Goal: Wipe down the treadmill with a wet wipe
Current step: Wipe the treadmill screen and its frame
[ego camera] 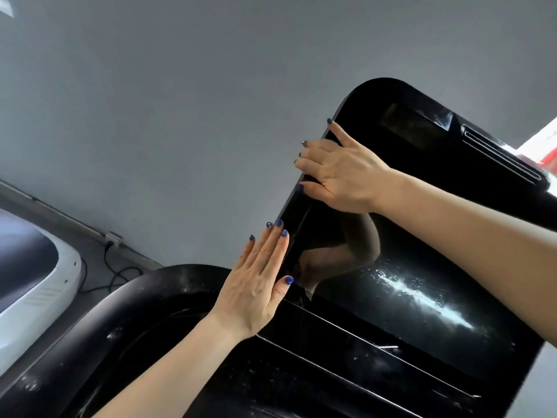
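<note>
Treadmill console, glossy black plastic, fills my lower right view. My left hand lies flat, fingers straight, against its left edge; my right hand curls its fingers over that edge higher up. I see no wipe.

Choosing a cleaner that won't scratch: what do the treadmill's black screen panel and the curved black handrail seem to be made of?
Screen panel: looks like glossy glass or acrylic, since it mirrors the right hand and shows a bright glare streak. Which of the two, I cannot tell.
Handrail: looks like smooth moulded plastic, semi-gloss, with soft highlights and pale specks, perhaps dust or droplets.
</note>
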Demonstrator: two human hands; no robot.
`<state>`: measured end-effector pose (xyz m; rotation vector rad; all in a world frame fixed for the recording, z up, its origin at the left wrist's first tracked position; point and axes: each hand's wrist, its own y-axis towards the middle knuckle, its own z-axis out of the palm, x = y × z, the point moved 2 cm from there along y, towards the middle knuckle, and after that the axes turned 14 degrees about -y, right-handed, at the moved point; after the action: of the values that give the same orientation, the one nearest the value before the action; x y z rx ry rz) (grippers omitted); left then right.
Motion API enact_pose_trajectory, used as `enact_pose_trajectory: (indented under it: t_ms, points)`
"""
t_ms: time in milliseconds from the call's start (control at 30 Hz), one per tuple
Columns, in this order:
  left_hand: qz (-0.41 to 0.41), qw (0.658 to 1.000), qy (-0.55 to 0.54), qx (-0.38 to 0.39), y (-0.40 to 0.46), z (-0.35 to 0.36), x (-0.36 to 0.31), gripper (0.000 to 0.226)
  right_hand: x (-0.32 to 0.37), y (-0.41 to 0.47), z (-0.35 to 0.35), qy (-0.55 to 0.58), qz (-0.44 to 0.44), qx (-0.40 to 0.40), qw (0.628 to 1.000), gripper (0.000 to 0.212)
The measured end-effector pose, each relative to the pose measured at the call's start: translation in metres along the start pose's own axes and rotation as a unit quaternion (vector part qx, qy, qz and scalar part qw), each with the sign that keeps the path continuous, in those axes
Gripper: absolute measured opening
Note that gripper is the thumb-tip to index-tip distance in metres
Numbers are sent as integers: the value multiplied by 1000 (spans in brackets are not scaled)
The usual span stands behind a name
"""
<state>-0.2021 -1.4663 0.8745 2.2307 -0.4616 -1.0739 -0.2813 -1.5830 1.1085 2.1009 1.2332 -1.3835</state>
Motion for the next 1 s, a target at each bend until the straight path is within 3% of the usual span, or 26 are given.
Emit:
enact_pose_trajectory:
  t_ms: [267,467,567,800,1000]
  points:
    - [-3,1000,-3,-12,-2,1,0,64,8,-48,-1,37,2,48,998,81]
    - [-25,999,18,8,-26,1,-1,65,55,29,-1,-47,-41,34,997,125]
    - [-33,999,28,20,-41,-1,2,66,62,18,-1,-31,-47,23,998,119]
    - [-48,997,35,43,-63,2,4,67,58,-60,7,43,-39,-8,998,72]
    - [-71,994,42,67,-76,1,2,68,68,-12,-3,10,35,30,999,91]
